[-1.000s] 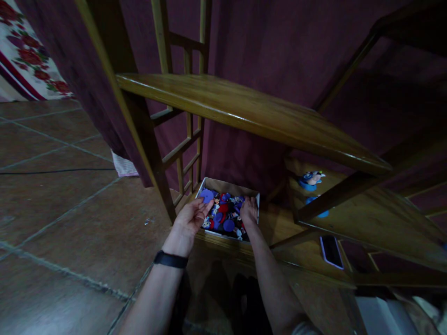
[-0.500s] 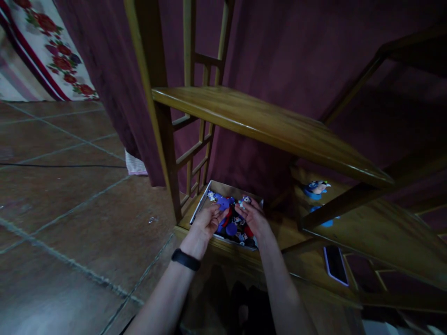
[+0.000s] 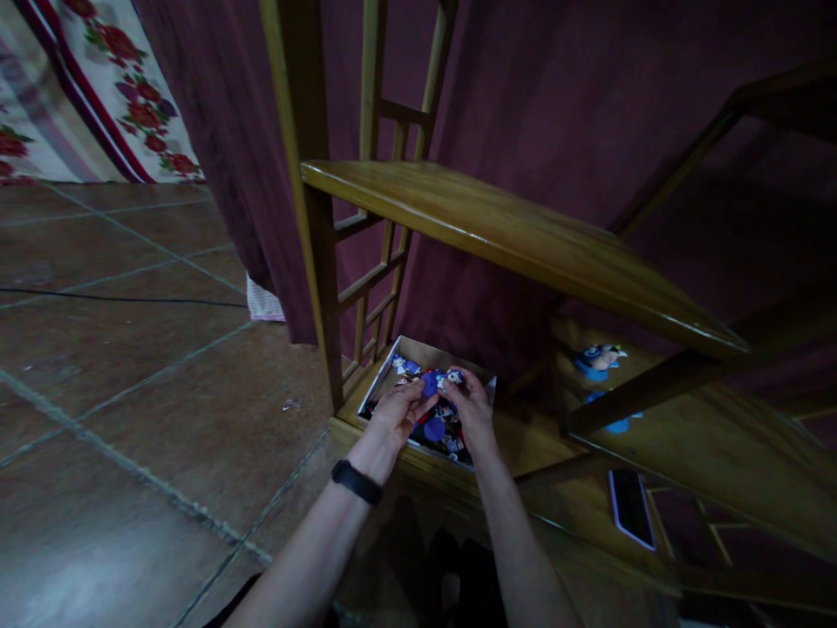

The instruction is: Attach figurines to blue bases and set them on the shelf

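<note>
Above a shallow open box [image 3: 377,373] on the bottom shelf, my two hands come close together. My left hand [image 3: 394,410], a dark band on its wrist, pinches a purple piece [image 3: 432,382] that looks like a toy figure's base. In my right hand [image 3: 473,406] is a small white-and-purple figurine [image 3: 452,378], held against or right beside that piece; I cannot tell whether the two are joined. Inside the box lie another small figurine [image 3: 404,365], a purple disc [image 3: 434,428] and several dark, red and white toy pieces, partly hidden by my hands.
A wooden shelf board [image 3: 510,235] juts out above the box. Figures on blue bases [image 3: 592,366] stand on a shelf at the right. Below them lies a phone [image 3: 631,508]. A wooden post [image 3: 320,288] rises left of the box, and a black cable [image 3: 131,298] crosses the tiled floor.
My hands have drawn together, bringing the figurine and the purple piece next to each other. My left hand has lifted the purple piece toward the right. The view has shifted slightly.
</note>
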### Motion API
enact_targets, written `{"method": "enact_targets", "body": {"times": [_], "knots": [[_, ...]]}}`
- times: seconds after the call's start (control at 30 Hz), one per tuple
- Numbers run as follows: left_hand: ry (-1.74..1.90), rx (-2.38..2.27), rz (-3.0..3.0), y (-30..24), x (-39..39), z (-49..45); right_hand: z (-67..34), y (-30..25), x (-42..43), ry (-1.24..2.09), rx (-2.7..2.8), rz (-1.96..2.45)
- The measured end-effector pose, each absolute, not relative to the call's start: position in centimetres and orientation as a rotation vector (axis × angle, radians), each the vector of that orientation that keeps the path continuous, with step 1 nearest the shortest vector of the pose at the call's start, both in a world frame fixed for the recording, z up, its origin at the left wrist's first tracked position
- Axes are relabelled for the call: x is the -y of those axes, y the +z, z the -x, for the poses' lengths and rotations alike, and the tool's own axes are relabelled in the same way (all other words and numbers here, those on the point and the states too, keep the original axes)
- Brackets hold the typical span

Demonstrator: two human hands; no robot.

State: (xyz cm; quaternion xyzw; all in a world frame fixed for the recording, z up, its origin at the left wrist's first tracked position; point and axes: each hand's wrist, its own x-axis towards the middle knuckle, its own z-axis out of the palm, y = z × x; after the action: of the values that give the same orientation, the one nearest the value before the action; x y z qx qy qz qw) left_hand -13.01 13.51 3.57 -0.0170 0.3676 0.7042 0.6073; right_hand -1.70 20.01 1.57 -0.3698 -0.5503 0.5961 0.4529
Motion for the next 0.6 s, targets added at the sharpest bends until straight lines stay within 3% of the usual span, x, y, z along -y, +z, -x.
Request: {"method": "enact_targets", "body": {"times": [0.6], "knots": [[1.685,-0.890,-0.005,3.77,-13.54,12.49,2.03,1.12,-19.98,1.177,1.529,1.035]]}}
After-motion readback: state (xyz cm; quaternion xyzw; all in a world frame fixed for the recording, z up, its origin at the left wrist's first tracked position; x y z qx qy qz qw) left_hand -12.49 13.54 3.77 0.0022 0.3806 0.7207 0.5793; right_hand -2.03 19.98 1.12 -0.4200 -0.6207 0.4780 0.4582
